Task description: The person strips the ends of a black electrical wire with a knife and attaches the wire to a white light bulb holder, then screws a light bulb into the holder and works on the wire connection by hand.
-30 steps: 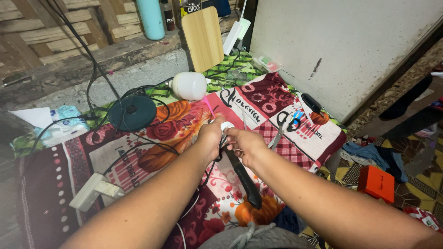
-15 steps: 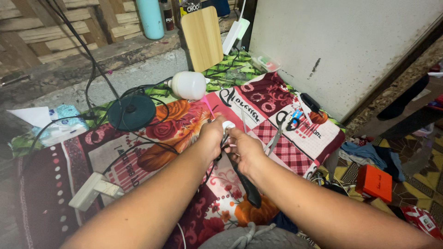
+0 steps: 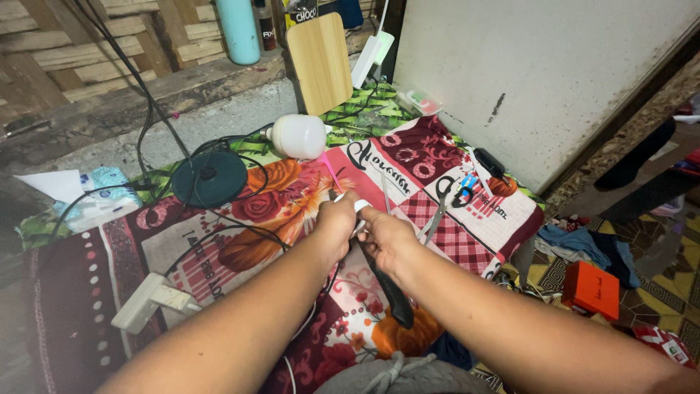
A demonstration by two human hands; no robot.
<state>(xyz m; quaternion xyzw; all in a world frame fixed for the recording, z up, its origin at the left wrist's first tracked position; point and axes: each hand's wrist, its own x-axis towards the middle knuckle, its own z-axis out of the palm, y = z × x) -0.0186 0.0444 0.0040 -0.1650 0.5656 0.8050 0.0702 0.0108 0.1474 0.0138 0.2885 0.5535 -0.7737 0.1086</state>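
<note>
1. The left hand (image 3: 337, 222) and the right hand (image 3: 385, 235) meet, touching, over the patterned cloth (image 3: 292, 211) that covers the low surface. Both are closed tight on a small white piece (image 3: 360, 206) pinched between them.
2. A black strap-like thing (image 3: 390, 288) hangs from under the right hand toward the person; whether it joins the white piece is hidden by the fingers.
3. Judging by the grip, the work in hand is fine fitting or pulling at the white piece. The next move seems to call for a steady pinch from both hands and a small, controlled pull, not force.
4. Just beyond the hands lie scissors (image 3: 441, 201), with a white bulb (image 3: 299, 136) and a dark round base (image 3: 210, 177) with cables farther back. A white power plug block (image 3: 149, 300) sits well apart on the left.
5. Against the earlier frames, little differs: the hands stay locked together at the same spot, and the things around them lie unmoved.
</note>
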